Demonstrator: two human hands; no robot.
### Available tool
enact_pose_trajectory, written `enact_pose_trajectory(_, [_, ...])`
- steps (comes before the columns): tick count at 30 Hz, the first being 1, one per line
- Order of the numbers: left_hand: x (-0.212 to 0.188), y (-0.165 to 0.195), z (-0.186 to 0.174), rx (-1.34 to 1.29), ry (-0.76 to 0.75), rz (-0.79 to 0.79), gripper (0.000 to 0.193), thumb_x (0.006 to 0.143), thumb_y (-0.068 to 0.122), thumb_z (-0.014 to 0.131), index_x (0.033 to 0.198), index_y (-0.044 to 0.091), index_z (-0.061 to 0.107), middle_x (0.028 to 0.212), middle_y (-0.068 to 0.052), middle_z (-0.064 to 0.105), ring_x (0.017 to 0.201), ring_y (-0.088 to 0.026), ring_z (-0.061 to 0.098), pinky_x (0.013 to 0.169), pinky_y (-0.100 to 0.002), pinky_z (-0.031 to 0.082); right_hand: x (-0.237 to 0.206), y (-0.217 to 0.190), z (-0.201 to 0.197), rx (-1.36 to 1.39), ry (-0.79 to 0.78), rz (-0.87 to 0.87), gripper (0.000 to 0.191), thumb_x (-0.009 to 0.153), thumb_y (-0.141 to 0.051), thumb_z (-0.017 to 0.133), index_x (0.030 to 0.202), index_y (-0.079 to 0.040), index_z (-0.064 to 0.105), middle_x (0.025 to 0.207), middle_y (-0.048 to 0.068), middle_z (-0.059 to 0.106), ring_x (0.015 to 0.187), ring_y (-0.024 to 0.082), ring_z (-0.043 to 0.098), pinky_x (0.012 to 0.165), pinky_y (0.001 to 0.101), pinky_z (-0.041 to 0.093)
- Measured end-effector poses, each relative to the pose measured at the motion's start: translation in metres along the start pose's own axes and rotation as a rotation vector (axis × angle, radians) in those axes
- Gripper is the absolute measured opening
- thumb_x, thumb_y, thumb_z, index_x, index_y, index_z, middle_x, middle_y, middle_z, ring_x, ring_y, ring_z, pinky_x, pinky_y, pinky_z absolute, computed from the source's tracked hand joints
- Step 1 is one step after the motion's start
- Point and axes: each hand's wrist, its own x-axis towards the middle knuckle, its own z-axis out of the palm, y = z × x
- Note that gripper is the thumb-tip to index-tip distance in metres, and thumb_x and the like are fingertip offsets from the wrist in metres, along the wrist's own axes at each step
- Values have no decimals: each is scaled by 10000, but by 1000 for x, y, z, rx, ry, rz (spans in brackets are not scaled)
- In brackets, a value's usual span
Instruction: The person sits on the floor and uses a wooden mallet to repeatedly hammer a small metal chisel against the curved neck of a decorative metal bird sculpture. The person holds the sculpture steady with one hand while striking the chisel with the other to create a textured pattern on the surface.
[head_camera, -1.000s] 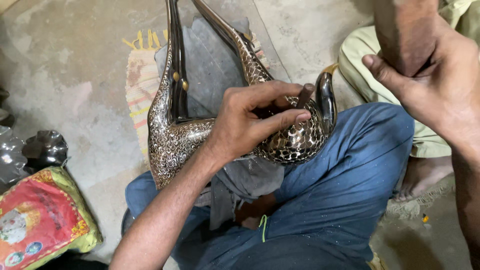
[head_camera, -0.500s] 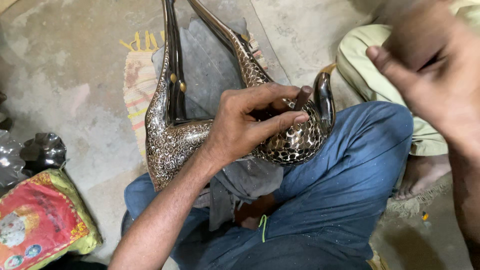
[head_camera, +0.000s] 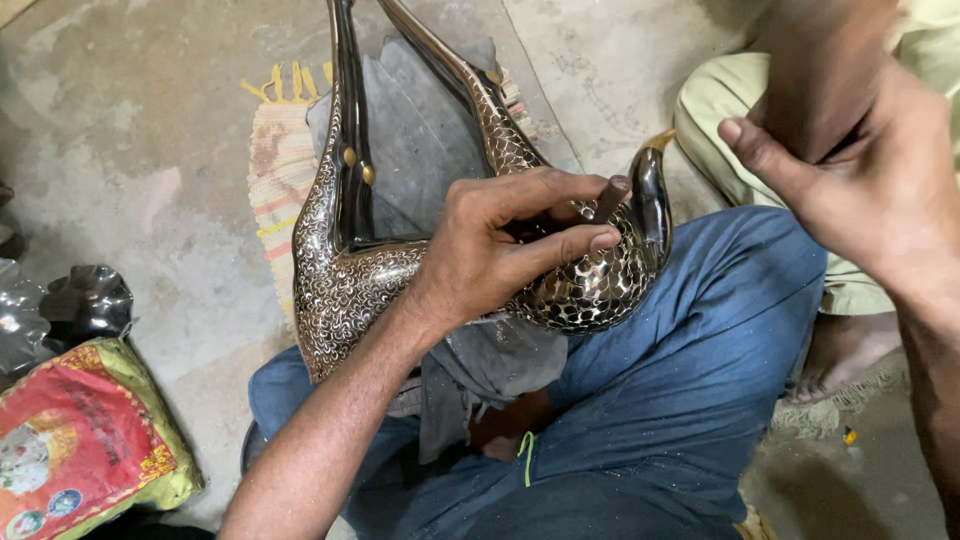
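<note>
The left hand (head_camera: 490, 250) lies over the rounded, inlaid body of a dark bird-shaped metal figure (head_camera: 590, 290), which rests on the blue-trousered lap (head_camera: 680, 400). Its fingers are closed around a thin brown stick-like tool (head_camera: 610, 198), thumb stretched along the figure's patterned side, the tool's end poking up between the fingertips. Just right of that hand the figure's curved neck (head_camera: 652, 200) rises to a gold-tipped beak. Away from the hand, toward the top of the view, two long slender parts of the figure (head_camera: 345, 150) run up and out of frame, the left one bearing two small brass studs.

The right hand (head_camera: 860, 190) is raised well to the right of the figure, wrapped around something dark and blurred; what it is cannot be told, but the thumb and fingers are clamped on it.

Under the left hand and wrist a grey cloth (head_camera: 480, 370) hangs between the figure and the lap. Beyond the figure a grey sheet (head_camera: 420, 130) lies on a striped mat with yellow fringe (head_camera: 270, 180), spread on the concrete floor (head_camera: 130, 130). Behind the right hand is another person's knee in pale yellow-green cloth (head_camera: 740, 100), with a bare foot (head_camera: 840, 350) below it.

Far to the left of the left forearm sits a red and yellow printed bag (head_camera: 80, 440), closed so its contents cannot be seen, and above it dark shiny metal pieces (head_camera: 85, 300).
</note>
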Motion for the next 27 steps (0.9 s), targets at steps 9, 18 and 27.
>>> enact_pose_trajectory(9, [3,-2,0,22,-33,11,300,957,273,807,1195,103,740,1094,-59,798,994,-146,801,872,-300,695,0,0,-3,-718,-259,-251,307,775,-82,857,999,-51,648,771,83,682,726,219,699,863,427,555])
enact_pose_trajectory(18, [2,6,-2,-39,-5,7,347,953,248,805,1247,80,728,1128,-72,786,1013,-136,777,901,-287,665,-1,-4,-5,-80,-57,-210,302,844,58,739,1096,21,578,1057,140,686,1029,242,708,876,365,587])
enact_pose_trajectory(27, [1,3,-2,-1,-26,0,345,954,266,794,1243,87,732,1123,-78,785,1015,-148,779,877,-293,666,-5,-9,-4,-125,-100,19,326,883,-72,835,1124,10,632,981,163,704,872,281,719,774,394,580])
